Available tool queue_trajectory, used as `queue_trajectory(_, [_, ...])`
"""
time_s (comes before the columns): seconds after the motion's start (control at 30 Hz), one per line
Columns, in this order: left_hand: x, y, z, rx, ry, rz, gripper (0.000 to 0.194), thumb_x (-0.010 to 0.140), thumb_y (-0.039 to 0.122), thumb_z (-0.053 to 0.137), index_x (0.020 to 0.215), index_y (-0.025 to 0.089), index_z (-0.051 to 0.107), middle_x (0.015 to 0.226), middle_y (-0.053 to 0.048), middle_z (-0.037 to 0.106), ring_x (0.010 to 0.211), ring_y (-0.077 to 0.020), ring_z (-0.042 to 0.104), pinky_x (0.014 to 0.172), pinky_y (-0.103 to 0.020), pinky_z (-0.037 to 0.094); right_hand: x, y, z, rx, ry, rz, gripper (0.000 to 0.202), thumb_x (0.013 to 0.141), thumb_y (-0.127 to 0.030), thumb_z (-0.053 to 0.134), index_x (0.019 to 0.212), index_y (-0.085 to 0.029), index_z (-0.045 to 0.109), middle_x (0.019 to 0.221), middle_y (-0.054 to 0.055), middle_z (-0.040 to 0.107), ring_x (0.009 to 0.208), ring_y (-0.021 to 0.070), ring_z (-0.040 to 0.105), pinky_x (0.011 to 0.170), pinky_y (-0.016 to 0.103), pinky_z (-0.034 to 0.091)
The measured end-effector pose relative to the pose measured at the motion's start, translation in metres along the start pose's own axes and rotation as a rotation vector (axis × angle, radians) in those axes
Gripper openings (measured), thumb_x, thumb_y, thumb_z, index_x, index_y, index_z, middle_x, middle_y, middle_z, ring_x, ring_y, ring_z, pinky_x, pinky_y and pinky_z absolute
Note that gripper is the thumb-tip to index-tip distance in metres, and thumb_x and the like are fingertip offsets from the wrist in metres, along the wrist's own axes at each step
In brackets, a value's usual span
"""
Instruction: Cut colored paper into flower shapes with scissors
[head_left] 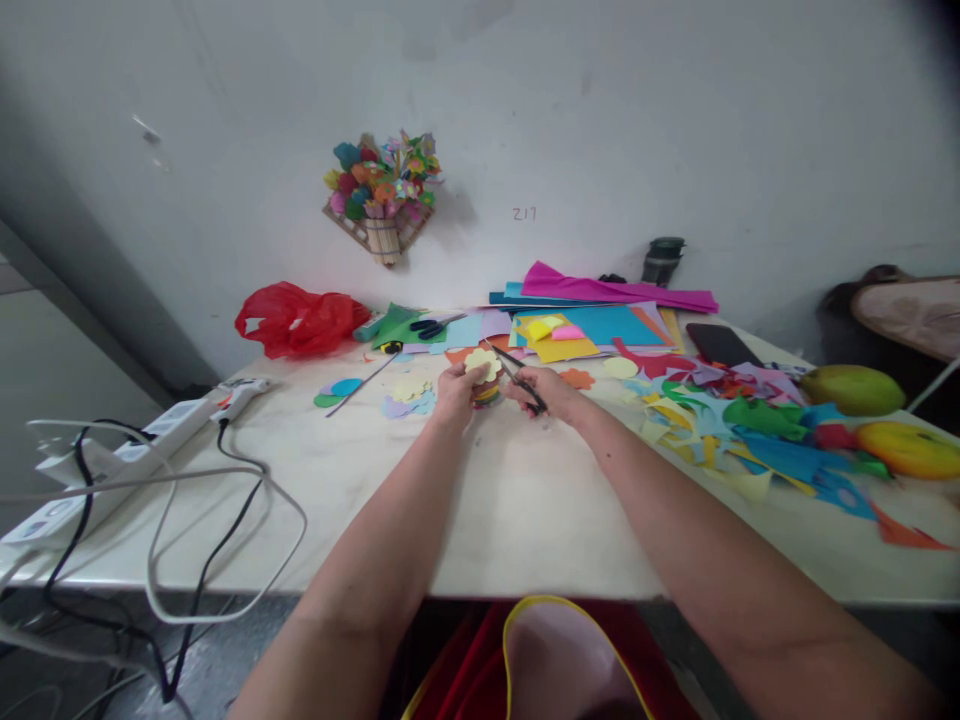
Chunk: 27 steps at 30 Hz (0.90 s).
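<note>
Head view: holding a pale-yellow, scalloped paper flower (482, 365) in the left hand (455, 394), just above the pale worktop (525, 500). Gripping black-handled metal scissors (534, 401) in the right hand (551, 392), with blades parted beside the flower. Lying nearby: multicoloured paper scraps (701, 415) to the right, a crumpled red plastic bag (304, 320) to the left.

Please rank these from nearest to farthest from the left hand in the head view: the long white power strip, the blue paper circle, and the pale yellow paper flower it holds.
1. Pale yellow paper flower: in the left hand.
2. Blue paper circle: left, on the table.
3. Long white power strip: far left.
</note>
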<state>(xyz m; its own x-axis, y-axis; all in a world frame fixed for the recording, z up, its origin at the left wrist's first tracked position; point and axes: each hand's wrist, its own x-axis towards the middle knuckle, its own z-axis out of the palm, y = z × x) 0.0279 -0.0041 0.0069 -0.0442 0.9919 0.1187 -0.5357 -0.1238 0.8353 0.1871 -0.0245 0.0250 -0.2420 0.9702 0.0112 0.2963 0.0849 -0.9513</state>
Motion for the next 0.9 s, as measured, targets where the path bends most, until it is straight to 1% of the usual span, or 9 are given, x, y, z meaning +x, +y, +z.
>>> queue_trajectory(0.1, [0.0,0.001,-0.001,0.002,0.003,-0.004,0.034,0.048,0.02,0.089,0.073,0.011,0.067,0.07,-0.006,0.07,0.071,-0.0227,0.072,0.075,-0.035,0.057,0.002,0.002,0.0,0.034,-0.01,-0.01,0.033,0.064,-0.034,0.082,0.067,-0.02,0.053,0.044,-0.008,0.05,0.037,0.0071,0.043,0.037,0.019,0.036])
queue_trajectory(0.3, [0.0,0.001,-0.001,-0.012,-0.001,-0.002,0.033,0.048,0.018,0.088,0.074,0.012,0.068,0.072,-0.007,0.071,0.074,-0.0235,0.073,0.079,-0.038,0.057,0.004,0.003,0.0,0.042,-0.005,0.02,0.031,0.064,-0.031,0.081,0.067,-0.02,0.052,0.043,-0.008,0.047,0.037,0.0076,0.042,0.036,0.02,0.035])
queue_trajectory(0.5, [-0.002,0.003,-0.001,-0.003,0.001,0.007,0.035,0.048,0.02,0.088,0.075,0.013,0.068,0.074,-0.007,0.072,0.08,-0.026,0.073,0.082,-0.04,0.057,0.008,0.013,-0.003,0.046,-0.041,-0.033,0.033,0.062,-0.035,0.083,0.072,-0.02,0.055,0.044,-0.007,0.049,0.038,0.0082,0.044,0.037,0.02,0.038])
queue_trajectory(0.67, [-0.001,0.002,-0.001,0.006,0.008,0.009,0.036,0.045,0.022,0.089,0.074,0.012,0.069,0.073,-0.008,0.072,0.074,-0.0236,0.072,0.079,-0.039,0.058,0.008,0.013,-0.004,0.041,-0.046,-0.038,0.035,0.06,-0.038,0.083,0.07,-0.02,0.055,0.043,-0.008,0.049,0.036,0.0074,0.042,0.035,0.019,0.037])
queue_trajectory(0.9, [-0.002,0.004,-0.001,0.032,0.007,-0.004,0.034,0.047,0.022,0.088,0.074,0.013,0.069,0.073,-0.008,0.072,0.075,-0.0244,0.072,0.078,-0.041,0.058,0.005,0.009,-0.005,0.043,-0.052,-0.024,0.035,0.059,-0.037,0.085,0.069,-0.019,0.057,0.042,-0.007,0.049,0.036,0.0073,0.042,0.035,0.019,0.037])
